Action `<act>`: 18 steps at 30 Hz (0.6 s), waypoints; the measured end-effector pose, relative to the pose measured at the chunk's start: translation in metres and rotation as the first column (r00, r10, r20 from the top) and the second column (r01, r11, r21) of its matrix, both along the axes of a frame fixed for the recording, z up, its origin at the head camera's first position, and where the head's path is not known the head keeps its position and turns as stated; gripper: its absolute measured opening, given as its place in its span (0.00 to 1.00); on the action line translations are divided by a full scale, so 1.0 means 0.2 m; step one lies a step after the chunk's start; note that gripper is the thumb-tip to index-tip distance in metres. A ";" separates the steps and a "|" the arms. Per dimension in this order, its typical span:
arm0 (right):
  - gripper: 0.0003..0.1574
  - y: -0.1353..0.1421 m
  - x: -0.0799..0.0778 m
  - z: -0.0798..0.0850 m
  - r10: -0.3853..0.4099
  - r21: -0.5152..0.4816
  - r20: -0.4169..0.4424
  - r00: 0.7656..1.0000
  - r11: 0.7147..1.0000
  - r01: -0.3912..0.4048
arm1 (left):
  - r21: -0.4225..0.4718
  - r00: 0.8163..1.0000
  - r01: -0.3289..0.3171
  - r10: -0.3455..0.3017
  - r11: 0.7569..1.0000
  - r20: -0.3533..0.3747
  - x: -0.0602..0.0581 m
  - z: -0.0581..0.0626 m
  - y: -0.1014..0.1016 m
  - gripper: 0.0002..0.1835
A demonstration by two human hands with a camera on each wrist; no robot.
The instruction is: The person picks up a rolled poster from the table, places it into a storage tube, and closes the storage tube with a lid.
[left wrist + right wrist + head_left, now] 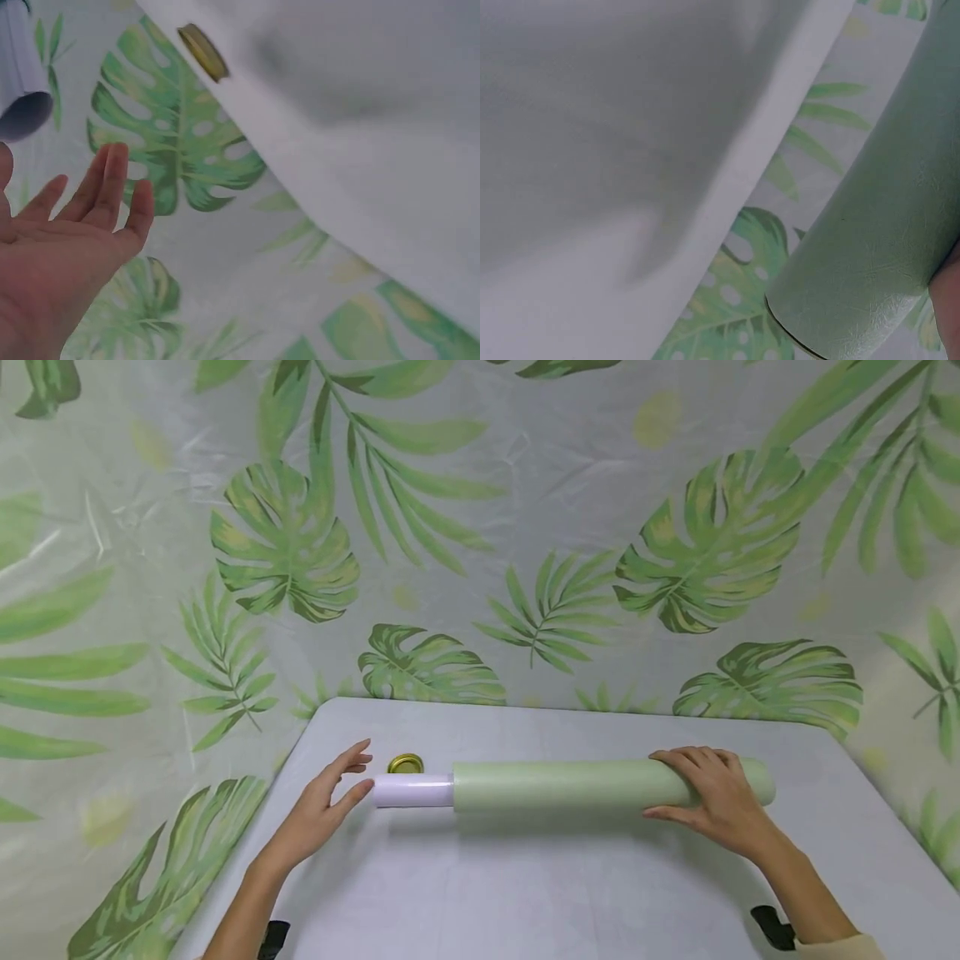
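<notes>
A right hand [708, 795] grips a green tube [555, 785] toward 3 o'clock, best held level, as a loose-fingered left hand [321, 803] hovers beside the protruding white roll [414, 792] at 9 o'clock.

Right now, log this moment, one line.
right hand: grips green roll | white tube: projects from roll | left hand: near tube, contact unclear | gold round item: on table

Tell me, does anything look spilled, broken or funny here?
Nothing looks spilled or broken. One slightly odd bit: the white tube sticks out of the green roll's left end in the head view, so they don't line up there.
</notes>
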State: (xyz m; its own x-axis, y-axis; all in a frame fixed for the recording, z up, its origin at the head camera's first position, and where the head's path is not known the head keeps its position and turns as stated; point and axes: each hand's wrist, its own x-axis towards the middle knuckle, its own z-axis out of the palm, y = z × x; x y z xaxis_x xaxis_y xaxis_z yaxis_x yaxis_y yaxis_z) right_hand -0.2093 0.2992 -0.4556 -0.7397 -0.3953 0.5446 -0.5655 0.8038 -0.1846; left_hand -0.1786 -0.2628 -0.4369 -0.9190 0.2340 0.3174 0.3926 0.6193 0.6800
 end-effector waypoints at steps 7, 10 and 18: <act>0.50 0.03 0.02 0.00 -0.007 0.001 0.007 1.000 1.000 0.007 | 0.072 0.990 0.049 -0.058 0.996 0.131 0.01 -0.07 -0.06 0.27; 0.50 0.03 0.02 0.00 -0.002 0.001 0.012 1.000 1.000 0.002 | 0.117 0.980 0.068 -0.088 0.991 0.177 0.01 -0.08 -0.05 0.25; 0.49 0.02 0.02 -0.01 -0.003 0.014 0.021 1.000 1.000 0.003 | 0.106 0.980 0.044 -0.064 0.993 0.189 0.01 -0.07 -0.01 0.21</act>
